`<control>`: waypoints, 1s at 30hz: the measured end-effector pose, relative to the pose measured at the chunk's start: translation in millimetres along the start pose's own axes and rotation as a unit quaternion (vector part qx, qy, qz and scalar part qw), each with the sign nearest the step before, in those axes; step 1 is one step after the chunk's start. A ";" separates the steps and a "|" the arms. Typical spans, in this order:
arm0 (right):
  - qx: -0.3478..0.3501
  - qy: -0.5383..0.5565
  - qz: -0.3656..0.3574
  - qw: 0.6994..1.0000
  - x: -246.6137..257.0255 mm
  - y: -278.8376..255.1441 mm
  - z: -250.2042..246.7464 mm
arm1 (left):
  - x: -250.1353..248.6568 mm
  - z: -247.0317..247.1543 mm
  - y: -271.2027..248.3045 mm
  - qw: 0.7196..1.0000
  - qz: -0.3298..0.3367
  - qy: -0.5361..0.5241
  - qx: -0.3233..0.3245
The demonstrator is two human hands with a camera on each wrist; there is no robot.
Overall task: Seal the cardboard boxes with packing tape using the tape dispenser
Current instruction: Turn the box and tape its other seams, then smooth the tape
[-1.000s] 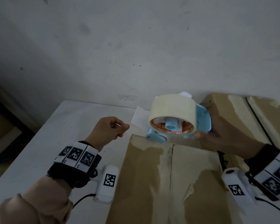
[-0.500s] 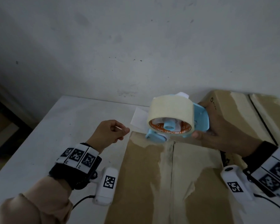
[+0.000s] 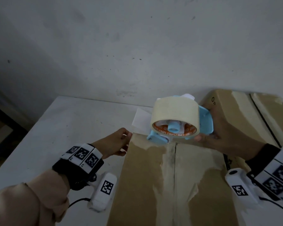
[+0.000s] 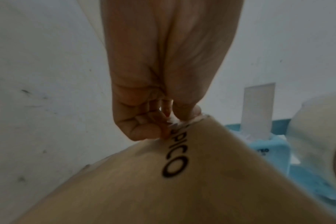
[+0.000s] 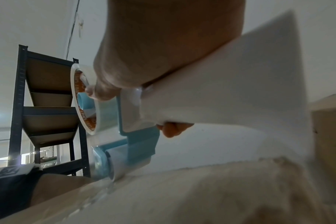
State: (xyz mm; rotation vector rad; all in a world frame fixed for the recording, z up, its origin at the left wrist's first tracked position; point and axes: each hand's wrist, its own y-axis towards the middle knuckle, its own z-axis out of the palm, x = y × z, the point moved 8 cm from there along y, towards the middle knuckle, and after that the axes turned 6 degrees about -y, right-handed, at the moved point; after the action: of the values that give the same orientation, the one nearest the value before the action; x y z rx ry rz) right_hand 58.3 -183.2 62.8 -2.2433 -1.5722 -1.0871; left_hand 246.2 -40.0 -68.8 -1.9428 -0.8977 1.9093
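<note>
Now my right hand (image 3: pixel 222 136) grips the blue tape dispenser (image 3: pixel 180 121) at the cardboard box's (image 3: pixel 153 185) far edge over its centre seam, left hand (image 3: pixel 116 144) pinching the far left corner, so next I'd anchor tape and pull toward me.

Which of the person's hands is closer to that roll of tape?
Right. The right hand grips the blue dispenser carrying the tape roll; the left hand is apart, pinching the near box's far-left corner.
</note>
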 end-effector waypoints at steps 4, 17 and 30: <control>-0.015 -0.013 -0.006 1.000 -8.9 -1.8 -1.8 | 25.7 6.6 1.1 0.997 -0.072 -0.024 0.025; -0.029 -0.030 -0.004 0.999 -2.9 -3.5 -2.7 | -24.3 -4.2 -38.2 0.974 -0.014 0.219 -0.052; -0.031 0.030 0.050 0.998 -7.8 -9.1 10.7 | -61.5 3.1 -24.9 0.889 0.078 0.448 -0.049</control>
State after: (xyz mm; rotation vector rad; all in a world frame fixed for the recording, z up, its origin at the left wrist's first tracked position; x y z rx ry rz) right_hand 53.9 -179.4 47.8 -2.2795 -1.4062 -1.1785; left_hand 241.1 -58.1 -5.1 -2.6153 -0.5514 0.7953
